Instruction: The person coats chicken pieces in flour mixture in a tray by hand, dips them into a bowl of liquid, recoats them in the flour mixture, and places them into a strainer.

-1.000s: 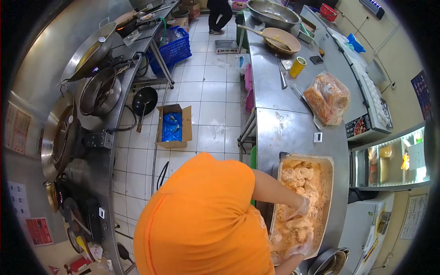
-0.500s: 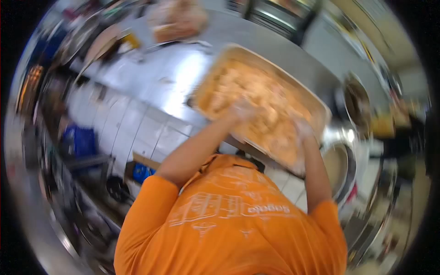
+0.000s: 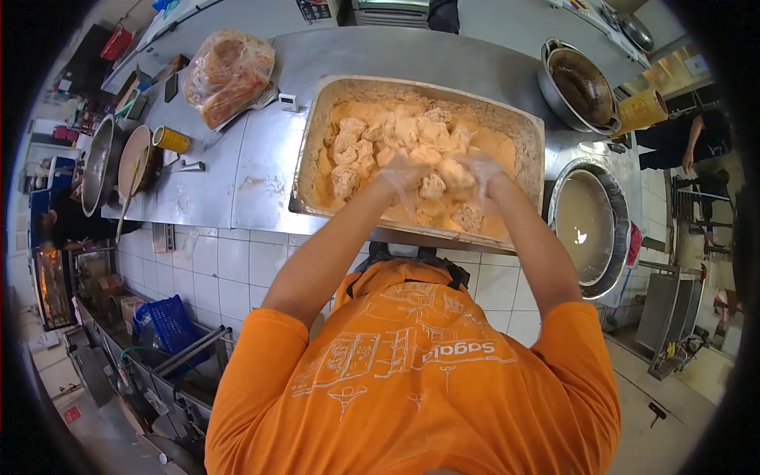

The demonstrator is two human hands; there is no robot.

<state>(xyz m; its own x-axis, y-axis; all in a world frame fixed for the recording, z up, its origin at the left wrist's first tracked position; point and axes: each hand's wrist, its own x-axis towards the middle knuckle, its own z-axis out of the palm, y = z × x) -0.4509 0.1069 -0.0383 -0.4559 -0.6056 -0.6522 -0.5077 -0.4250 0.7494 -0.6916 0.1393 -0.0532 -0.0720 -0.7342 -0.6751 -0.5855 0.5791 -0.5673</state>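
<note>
1. The coated pieces (image 3: 434,133) lie in an orange-coloured powder (image 3: 495,146) inside the large tray (image 3: 530,158); both hands are in this tray, so pieces are around them and between them.
2. The left hand (image 3: 402,180), in a clear glove, touches the pieces near the tray's middle; its fingers are partly hidden, so one cannot tell if they are clamped on something.
3. The right hand (image 3: 479,174), also gloved, is apart from the left; 1 piece (image 3: 431,187) lies between the 2 hands, nearer to the left; the right's grip also cannot be told.
4. The tray rests on the steel table (image 3: 265,178), directly before the person, probably so that both arms reach comfortably; its walls seem to keep the powder inside.
5. At right, a basin (image 3: 621,226) of pale liquid stands just beside the tray, perhaps for easy reach.
6. At left, a filled plastic bag (image 3: 227,75) lies apart, maybe to avoid the powder.
</note>
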